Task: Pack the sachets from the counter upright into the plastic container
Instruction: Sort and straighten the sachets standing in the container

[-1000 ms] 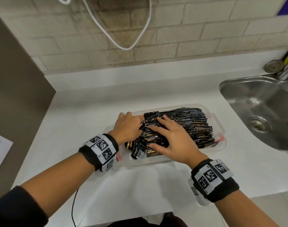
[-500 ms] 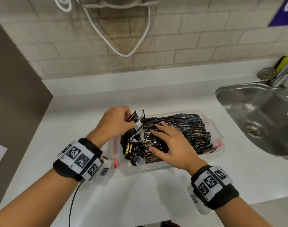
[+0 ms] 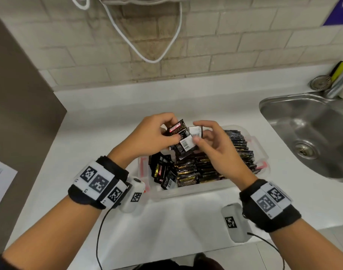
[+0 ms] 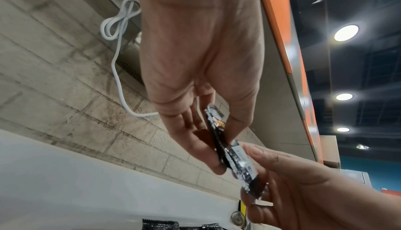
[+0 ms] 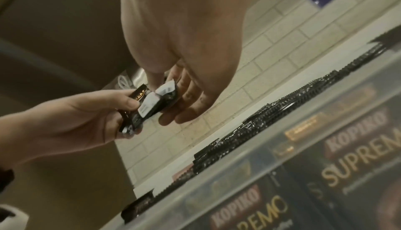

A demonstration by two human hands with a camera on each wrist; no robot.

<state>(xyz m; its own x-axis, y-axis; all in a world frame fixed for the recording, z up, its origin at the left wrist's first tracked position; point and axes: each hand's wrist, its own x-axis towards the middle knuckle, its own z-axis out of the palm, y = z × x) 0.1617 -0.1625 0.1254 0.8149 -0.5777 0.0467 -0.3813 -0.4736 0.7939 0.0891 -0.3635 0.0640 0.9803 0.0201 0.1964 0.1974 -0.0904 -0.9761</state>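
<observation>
White counter (image 3: 73, 133) under a brick wall, beside a steel sink (image 3: 312, 133), carries the clear plastic container (image 3: 263, 151), already nearly full of upright black sachets (image 3: 237, 151). Above its loose left end, the left hand (image 3: 153, 135) pinches a small fan of Kopiko Supremo sachets (image 3: 183, 142) while the right hand (image 3: 215, 151), thumb and forefinger closed, grips their other edge. Squaring the bundle seems the step in hand; next it likely needs slotting upright into that gap.

Steel sink (image 3: 311, 137) right, white cable (image 3: 147, 55) looping down brick wall (image 3: 225, 45)
</observation>
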